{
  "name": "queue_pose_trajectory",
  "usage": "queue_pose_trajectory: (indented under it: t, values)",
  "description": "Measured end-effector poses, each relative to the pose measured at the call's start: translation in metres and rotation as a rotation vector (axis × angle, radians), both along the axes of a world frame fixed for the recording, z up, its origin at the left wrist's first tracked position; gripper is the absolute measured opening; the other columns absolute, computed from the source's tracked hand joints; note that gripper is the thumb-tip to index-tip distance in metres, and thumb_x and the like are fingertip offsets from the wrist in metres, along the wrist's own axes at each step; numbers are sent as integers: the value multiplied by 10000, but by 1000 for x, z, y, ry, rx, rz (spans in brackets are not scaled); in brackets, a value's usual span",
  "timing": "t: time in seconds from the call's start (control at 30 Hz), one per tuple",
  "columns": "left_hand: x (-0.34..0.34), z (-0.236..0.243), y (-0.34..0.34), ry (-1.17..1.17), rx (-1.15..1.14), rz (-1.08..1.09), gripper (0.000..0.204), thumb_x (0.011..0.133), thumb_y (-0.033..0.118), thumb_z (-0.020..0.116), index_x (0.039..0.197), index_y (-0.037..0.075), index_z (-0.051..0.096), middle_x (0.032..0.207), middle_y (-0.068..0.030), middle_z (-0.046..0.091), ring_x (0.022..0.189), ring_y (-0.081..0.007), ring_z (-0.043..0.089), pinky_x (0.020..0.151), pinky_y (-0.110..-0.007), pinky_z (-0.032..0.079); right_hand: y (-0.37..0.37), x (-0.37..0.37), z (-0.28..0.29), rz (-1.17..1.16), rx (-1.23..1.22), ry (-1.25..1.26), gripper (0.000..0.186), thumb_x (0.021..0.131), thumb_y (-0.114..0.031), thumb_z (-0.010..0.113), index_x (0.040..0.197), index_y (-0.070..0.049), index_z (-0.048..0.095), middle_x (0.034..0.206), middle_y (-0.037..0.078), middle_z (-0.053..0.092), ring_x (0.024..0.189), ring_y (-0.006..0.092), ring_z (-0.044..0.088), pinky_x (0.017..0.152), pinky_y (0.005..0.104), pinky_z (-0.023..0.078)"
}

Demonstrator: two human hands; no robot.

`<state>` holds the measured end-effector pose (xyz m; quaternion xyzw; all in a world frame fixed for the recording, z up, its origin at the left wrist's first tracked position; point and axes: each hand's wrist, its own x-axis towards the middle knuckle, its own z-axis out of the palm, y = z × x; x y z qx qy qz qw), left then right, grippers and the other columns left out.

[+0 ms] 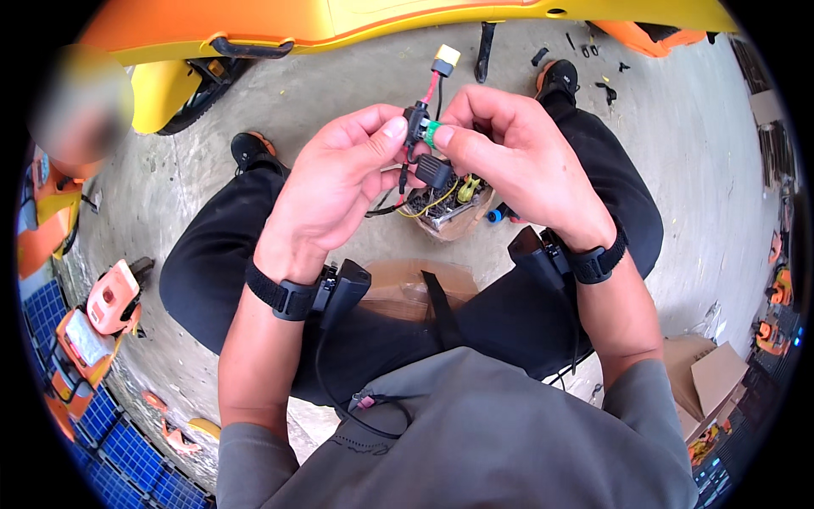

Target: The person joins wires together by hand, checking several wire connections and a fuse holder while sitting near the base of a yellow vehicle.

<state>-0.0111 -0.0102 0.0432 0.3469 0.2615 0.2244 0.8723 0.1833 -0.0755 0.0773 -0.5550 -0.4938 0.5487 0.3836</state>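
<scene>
Between finger and thumb, my left hand (343, 165) grips a black inline fuse holder (415, 123). From its top run red and black wires to a yellow connector (445, 59). My right hand (509, 153) pinches a green blade fuse (432, 133) at the holder's right side; the two touch, but how far the fuse sits inside I cannot tell. Just below, the black cap (433, 170) hangs open beside the fingers. Dark wires lead down from the holder past my left fingertips. Black straps with small devices circle both wrists.
Beneath my hands a carton (454, 222) holds small hardware and a yellow-green tool. A large orange-yellow machine body (339, 25) spans the far side. Black parts (605, 92) lie on the floor at far right. Another cardboard box (708, 382) stands near right; orange machines (114, 297) stand left.
</scene>
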Motion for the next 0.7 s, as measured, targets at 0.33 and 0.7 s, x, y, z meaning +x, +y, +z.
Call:
queue_pose_trajectory:
  t: [0.33, 0.7]
  values:
    - [5, 3, -1, 33, 18, 107, 205, 1023, 185, 478, 1085, 9, 565, 964, -50, 626, 872, -116, 583, 787, -267, 482, -10, -22, -3, -19, 395, -350, 153, 802, -114, 627, 770, 11, 544, 649, 131, 596, 601, 316, 612, 533, 390, 476]
    - [4, 4, -3, -75, -43, 170, 247, 1030, 193, 458, 1138, -10, 549, 916, -34, 565, 730, -87, 482, 704, -217, 435, -17, -43, -21, 57, 659, -442, 127, 753, -82, 642, 800, -15, 545, 722, 97, 575, 631, 272, 621, 516, 383, 484]
